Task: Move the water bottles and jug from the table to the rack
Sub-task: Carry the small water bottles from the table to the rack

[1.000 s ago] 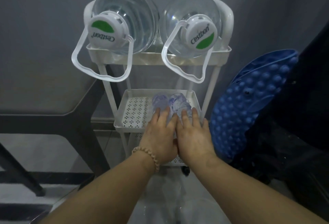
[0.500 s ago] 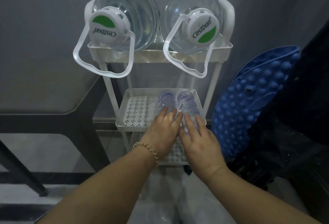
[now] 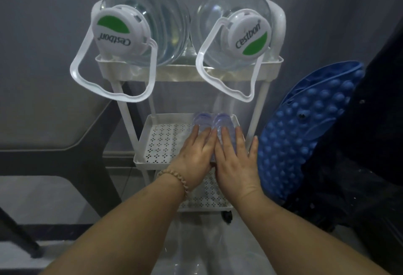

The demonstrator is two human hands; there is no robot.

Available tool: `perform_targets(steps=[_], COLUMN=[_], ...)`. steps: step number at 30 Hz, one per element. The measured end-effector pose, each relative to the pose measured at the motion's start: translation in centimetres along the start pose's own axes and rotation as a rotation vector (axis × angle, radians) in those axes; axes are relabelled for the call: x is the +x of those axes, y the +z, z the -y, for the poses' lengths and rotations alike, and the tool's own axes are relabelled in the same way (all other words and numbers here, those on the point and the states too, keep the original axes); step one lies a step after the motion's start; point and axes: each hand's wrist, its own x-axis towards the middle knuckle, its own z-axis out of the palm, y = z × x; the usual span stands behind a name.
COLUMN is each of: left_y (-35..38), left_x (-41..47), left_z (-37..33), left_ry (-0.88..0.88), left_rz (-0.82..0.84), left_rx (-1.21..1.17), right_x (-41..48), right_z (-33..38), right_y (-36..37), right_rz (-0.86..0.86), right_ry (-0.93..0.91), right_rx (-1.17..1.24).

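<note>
Two small clear water bottles point(image 3: 212, 122) lie side by side at the right of the white rack's middle shelf point(image 3: 161, 141). My left hand point(image 3: 194, 156) rests flat on the left bottle, and my right hand point(image 3: 235, 159) rests flat on the right one, fingers spread. Neither hand is wrapped around a bottle. Two large clear jugs with white caps and handles lie on the top shelf: one on the left point(image 3: 139, 28), one on the right point(image 3: 237, 28).
A dark table point(image 3: 54, 143) stands to the left of the rack. A blue knobbly mat point(image 3: 305, 130) leans at the right against something black. The rack's bottom shelf point(image 3: 209, 194) shows below my hands. Pale floor lies underneath.
Both hands slid forward with the two bottles, which lie deeper on the middle shelf. My right fingers have spread wider.
</note>
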Motion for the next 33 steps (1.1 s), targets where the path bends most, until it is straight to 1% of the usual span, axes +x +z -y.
perform_targets(steps=[1,4,7,10,13,16,18,19,22,23,24,25,26,29,30,33], left_y=[0.1,1.5,2.2,1.6,1.2,0.3,-1.0,-1.6,-3.8,-6.5,-7.1,-8.3,-8.5,-14.3,-17.7,-26.5], left_x=[0.1,0.0,-0.3,-0.7,-0.9,-1.4,-1.7,-1.7,-2.7,-3.5,-4.1,-5.5,-6.4,-9.5,-10.5,-13.5], left_z=[0.4,1.6,1.7,0.9,0.8,-0.2,-1.1,-1.4,-2.7,-3.2,-3.6,-4.2,-4.4,-5.7,-6.5,-8.9], left_ry=[0.008,0.041,0.029,-0.002,0.059,-0.05,-0.075,-0.091,-0.127,-0.151,-0.129,-0.149,-0.167,-0.26,-0.291,-0.314], left_rz=[0.02,0.148,0.193,0.172,0.157,0.137,0.07,0.077,0.126,0.217,0.195,0.204,0.155,0.187,0.208,0.259], left_rx=[-0.005,0.037,0.031,-0.06,0.001,-0.031,0.045,0.095,0.2,0.201,0.222,0.227,0.22,0.178,0.151,0.157], right_x=[0.2,0.3,-0.5,-1.3,-1.5,-1.3,-1.3,-1.3,-2.8,-3.2,-3.6,-4.8,-5.4,-7.3,-7.8,-9.2], right_z=[0.1,0.8,1.2,1.2,1.5,2.0,2.3,2.3,3.0,3.5,3.7,4.2,4.5,5.9,6.5,7.4], right_y=[0.3,1.2,2.4,3.1,3.1,2.4,1.7,1.1,-1.6,-4.3,-5.2,-6.5,-7.2,-13.4,-17.0,-26.6], right_rz=[0.0,-0.003,-0.007,-0.018,-0.022,0.006,-0.009,0.021,0.028,0.098,0.096,0.104,0.087,0.148,0.195,0.257], right_ry=[0.01,0.027,0.083,0.096,0.082,0.076,0.086,0.083,0.074,0.083,0.065,0.064,0.063,0.054,0.064,0.05], right_rx=[0.008,0.069,0.14,0.155,0.175,0.198,0.196,0.197,0.19,0.186,0.191,0.188,0.213,0.252,0.28,0.338])
